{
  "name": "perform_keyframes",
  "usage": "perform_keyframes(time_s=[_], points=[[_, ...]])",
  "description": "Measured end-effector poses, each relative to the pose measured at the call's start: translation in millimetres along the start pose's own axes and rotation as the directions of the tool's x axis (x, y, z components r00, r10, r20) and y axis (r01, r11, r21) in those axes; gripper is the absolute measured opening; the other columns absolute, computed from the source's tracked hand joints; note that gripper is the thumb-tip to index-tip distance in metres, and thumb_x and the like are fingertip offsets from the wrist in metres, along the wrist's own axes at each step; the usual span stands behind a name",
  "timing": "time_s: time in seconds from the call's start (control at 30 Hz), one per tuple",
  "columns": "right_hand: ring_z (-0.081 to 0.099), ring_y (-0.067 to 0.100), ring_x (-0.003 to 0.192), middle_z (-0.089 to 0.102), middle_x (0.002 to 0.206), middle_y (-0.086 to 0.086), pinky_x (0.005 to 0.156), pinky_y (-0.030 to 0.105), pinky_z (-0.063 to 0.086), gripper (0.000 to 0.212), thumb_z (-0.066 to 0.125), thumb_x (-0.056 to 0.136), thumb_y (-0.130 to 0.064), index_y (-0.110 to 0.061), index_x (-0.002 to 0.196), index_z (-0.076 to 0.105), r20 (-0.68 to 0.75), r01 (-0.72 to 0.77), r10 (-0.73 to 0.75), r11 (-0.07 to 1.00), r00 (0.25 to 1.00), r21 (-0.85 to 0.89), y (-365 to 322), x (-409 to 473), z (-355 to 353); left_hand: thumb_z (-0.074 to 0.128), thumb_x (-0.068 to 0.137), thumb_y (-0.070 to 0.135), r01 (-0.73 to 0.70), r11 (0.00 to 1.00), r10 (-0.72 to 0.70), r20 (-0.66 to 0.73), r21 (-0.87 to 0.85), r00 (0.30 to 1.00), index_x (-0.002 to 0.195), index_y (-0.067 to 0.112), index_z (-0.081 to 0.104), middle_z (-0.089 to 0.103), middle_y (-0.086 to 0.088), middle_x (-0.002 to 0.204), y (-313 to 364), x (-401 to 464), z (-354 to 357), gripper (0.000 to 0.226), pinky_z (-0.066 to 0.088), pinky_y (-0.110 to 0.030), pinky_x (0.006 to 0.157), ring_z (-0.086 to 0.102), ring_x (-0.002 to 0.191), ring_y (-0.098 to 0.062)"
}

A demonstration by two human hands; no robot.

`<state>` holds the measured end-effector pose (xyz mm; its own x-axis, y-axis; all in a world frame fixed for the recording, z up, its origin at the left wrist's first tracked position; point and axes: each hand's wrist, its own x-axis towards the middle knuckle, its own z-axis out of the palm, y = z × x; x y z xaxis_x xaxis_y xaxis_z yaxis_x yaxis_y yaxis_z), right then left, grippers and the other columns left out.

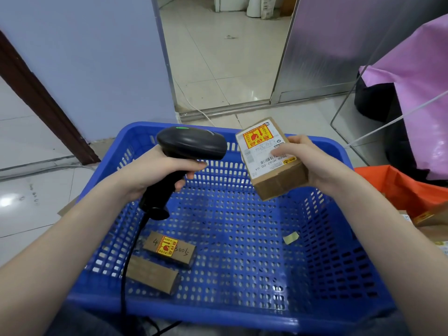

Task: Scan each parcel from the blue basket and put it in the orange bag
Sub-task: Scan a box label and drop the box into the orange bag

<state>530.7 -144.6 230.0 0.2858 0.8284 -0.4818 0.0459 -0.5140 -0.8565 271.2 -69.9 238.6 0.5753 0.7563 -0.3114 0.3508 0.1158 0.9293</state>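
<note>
Across the lower middle of the view sits the blue basket [242,238], a perforated plastic crate resting on the tiled floor [29,141], and everything else is placed from it. Beyond its right rim lies the orange bag [397,187], mouth open, with a pink sheet [417,93] draped over something dark farther out on that side. Behind the basket a doorway [225,57] opens onto more tiles.

Over the basket's far left part, the left hand [160,170] has its grip wrapped tight around the handle of a black scanner [191,144], one finger lying along the front of the handle under the head. A green light shows on top of the head, the nose points right toward the parcel, and the cable [126,275] drops down over the basket's left side.

Over the far right part, the right hand [308,161] holds a brown parcel [271,158] clear of the basket floor. That grip is curled round it: thumb pressed on the white label on top, fingers behind the far side, mostly hidden. The parcel is tilted, label face turned toward the scanner, just beside its nose but apart from it; a red and yellow sticker sits on the label's far end.

On the basket floor near the left wall lie two small boxes: one with a sticker and handwriting [169,251], and a plain one [152,275] nearer the front rim, close beside it. A scrap of tape [291,238] lies toward the right wall.
</note>
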Motion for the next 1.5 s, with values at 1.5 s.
perform_keyframes(time_s=[1.5], points=[[0.055, 0.023, 0.107, 0.057, 0.111, -0.004, 0.081, 0.043, 0.055, 0.044, 0.054, 0.08, -0.067, -0.034, 0.109, 0.055, -0.103, 0.011, -0.029, 0.985, 0.994, -0.173, -4.4, -3.3, 5.2, 0.073, 0.078, 0.014, 0.175, 0.978, -0.181, 0.042, 0.118, 0.983, 0.059, 0.009, 0.059, 0.055, -0.005, 0.052, -4.6, 6.5, 13.0, 0.024, 0.043, -0.022, 0.044, 0.048, 0.042, -0.013]])
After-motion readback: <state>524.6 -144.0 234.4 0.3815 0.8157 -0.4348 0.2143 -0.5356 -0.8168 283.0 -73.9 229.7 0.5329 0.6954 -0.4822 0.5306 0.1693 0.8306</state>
